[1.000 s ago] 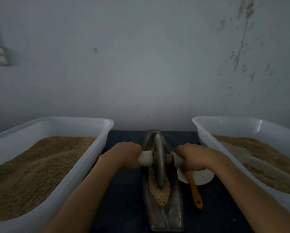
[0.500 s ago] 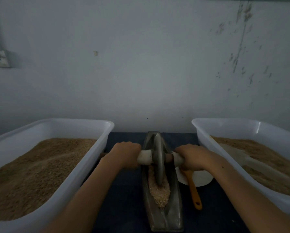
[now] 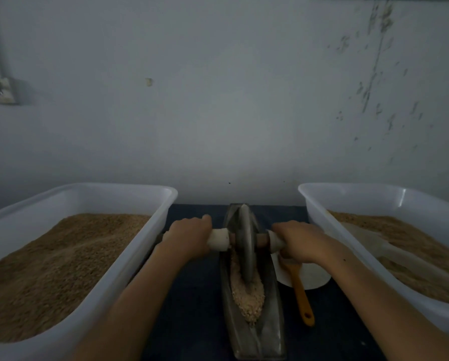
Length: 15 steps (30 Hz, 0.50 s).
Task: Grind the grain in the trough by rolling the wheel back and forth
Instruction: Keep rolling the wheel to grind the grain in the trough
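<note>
the narrow metal trough [image 3: 269, 316] lies lengthwise between the two hands, so the wheel [image 3: 245, 246] can run along it away from the person and back. the wheel stands on edge in the groove, toward the far half, and its axle sticks out to both sides so that each hand can bear down evenly. the left hand [image 3: 189, 237] is wrapped round the pale sleeve of the handle [image 3: 219, 239] just left of the wheel, fingers curled over the top. the right hand [image 3: 300, 242] grips the matching handle on the other side in the same closed way. the grain [image 3: 249, 299] sits in the groove below and nearer than the hands, a pale coarse heap from under the wheel toward the near end; it looks only partly crushed, so the rolling probably has a good way to go.

outside the left hand is a white tub [image 3: 129, 259] of brown grain, and outside the right hand another tub [image 3: 312, 201]. just under the right wrist a white dish [image 3: 314, 277] rests on the dark desk [image 3: 192, 308], with an orange-handled tool [image 3: 302, 298] lying across it, likely for sweeping the meal out.
</note>
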Tool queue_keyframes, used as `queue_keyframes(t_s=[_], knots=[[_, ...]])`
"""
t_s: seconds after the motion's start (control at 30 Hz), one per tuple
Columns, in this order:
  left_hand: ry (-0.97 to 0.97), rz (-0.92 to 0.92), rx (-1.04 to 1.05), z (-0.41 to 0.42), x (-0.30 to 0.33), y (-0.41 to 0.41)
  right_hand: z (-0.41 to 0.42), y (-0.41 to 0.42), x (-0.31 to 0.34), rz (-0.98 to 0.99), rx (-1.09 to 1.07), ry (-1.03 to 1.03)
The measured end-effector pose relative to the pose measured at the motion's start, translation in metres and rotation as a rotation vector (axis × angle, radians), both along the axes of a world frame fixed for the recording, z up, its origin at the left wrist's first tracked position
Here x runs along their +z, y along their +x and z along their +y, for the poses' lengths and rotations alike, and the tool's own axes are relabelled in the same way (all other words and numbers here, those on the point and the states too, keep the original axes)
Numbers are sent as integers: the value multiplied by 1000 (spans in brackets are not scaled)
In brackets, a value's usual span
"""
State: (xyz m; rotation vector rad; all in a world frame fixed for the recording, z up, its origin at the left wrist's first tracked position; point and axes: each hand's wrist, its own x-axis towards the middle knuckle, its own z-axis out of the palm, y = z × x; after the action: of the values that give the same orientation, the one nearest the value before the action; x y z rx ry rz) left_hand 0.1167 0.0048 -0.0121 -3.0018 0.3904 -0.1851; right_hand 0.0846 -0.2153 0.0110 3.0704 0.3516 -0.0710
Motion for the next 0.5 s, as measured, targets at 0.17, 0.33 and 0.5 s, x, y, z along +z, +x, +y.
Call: queue_keyframes(t_s=[0.17, 0.33, 0.5], knots=[[3, -164, 39, -7, -4, -3, -1, 4, -11, -171, 18, 45], [39, 19, 22, -4, 4, -6, 0, 0, -1, -64, 23, -28], [-8, 398, 34, -3, 16, -12, 1, -7, 13, 262, 0, -10]])
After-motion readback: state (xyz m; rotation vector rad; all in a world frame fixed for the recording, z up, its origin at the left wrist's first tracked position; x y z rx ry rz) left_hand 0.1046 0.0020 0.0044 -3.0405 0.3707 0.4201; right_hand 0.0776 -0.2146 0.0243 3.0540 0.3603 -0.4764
